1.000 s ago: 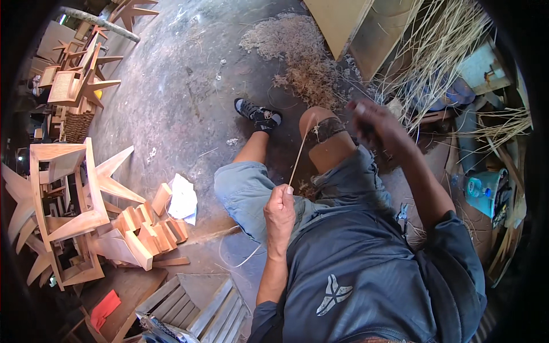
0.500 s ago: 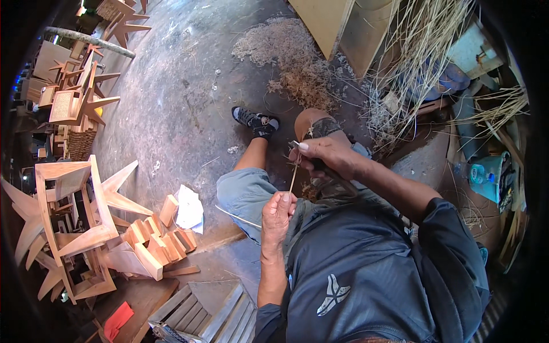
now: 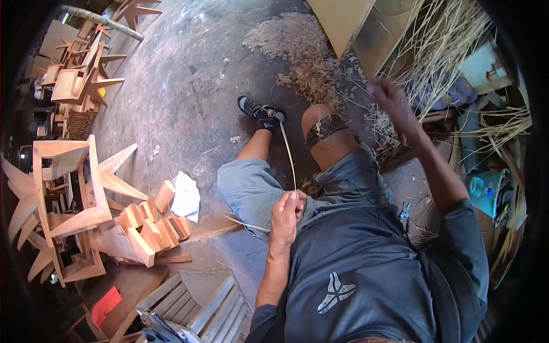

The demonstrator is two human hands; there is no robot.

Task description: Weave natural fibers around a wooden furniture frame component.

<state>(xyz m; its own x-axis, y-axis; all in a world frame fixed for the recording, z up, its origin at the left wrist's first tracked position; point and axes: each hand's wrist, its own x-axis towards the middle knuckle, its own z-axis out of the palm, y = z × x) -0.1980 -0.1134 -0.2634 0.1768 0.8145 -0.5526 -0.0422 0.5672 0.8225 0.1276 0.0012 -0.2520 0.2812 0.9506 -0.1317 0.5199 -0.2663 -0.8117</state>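
Note:
My left hand (image 3: 286,211) is closed over my lap, gripping a thin pale cane strip (image 3: 290,151). The strip's upper part rises between my knees toward my left shoe; its other end curves over my left thigh. My right hand (image 3: 388,97) is raised out to the right, near a bundle of loose cane strands (image 3: 440,46); it is smeared by motion, so its fingers cannot be made out. A dark band (image 3: 325,127) wraps my right leg near the knee. Pliers (image 3: 405,211) lie beside my right hip.
Wooden chair frames (image 3: 66,148) and offcuts (image 3: 148,231) crowd the left, near white paper (image 3: 185,191). A slatted wooden piece (image 3: 189,303) stands lower left. Boards (image 3: 337,23), shavings (image 3: 309,74) and a teal container (image 3: 486,191) are along the top and right.
My right hand came down to the strip above my left hand, then swung up and away to the right. The strip's upper end now bends leftward; my left hand keeps hold.

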